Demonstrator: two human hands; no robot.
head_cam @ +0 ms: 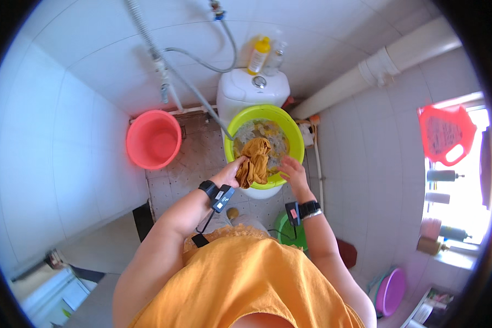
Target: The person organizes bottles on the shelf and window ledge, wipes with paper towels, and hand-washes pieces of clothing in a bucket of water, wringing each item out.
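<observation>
A bunched mustard-yellow cloth (254, 164) hangs over the near left part of a lime-green plastic basin (297, 139). My left hand (231, 173) grips its left side. At the basin's near right rim is my right hand (293, 173), fingers apart and holding nothing. Cloudy, foamy water (276, 143) with yellowish fabric in it fills part of the basin. The end of a grey hose (205, 102) reaches over the basin's left rim. The basin rests on a white toilet, whose cistern (238, 88) stands behind it.
A pink bucket (153, 139) stands left on the tiled floor. Near my right forearm is a green basin (285, 229). A yellow bottle (258, 56) and a clear bottle (274, 59) stand on the cistern. A thick white pipe (352, 78) runs along the right wall.
</observation>
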